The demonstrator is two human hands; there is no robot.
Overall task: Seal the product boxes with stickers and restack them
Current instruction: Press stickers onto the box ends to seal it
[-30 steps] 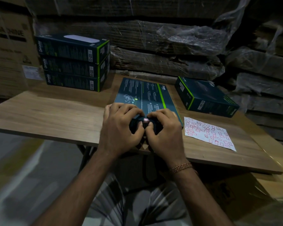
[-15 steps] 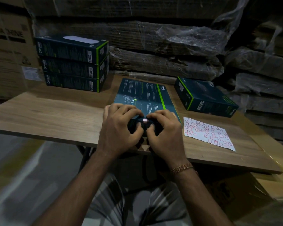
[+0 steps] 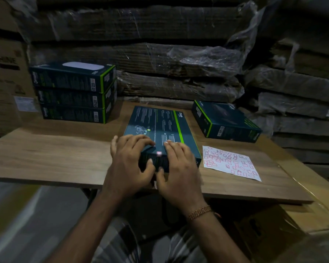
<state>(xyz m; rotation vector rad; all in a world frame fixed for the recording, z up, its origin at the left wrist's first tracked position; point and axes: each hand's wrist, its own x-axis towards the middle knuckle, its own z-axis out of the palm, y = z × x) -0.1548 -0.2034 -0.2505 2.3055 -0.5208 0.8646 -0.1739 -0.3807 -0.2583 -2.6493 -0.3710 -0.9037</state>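
A dark product box [image 3: 160, 124] with a green stripe lies flat in the middle of the wooden table [image 3: 46, 154]. My left hand [image 3: 129, 162] and right hand [image 3: 179, 166] both hold its near end, fingers on the top face and thumbs on the end face. A small pink sticker [image 3: 159, 153] sits on the near top edge between my hands. The sticker sheet [image 3: 230, 162] lies on the table to the right of that box. At the back left stands a stack of three boxes [image 3: 74, 93]. A single box [image 3: 226, 122] lies at the back right.
Plastic-wrapped bundles of flat cardboard [image 3: 179, 59] rise right behind the table. Large cartons [image 3: 4, 76] stand to the left, and another carton [image 3: 273, 224] sits below the table's right corner. The table's near edge runs just under my wrists.
My fingers have spread flatter over the box top and my hands have parted a little, which leaves more of the sticker showing. The box and the stacks have not moved.
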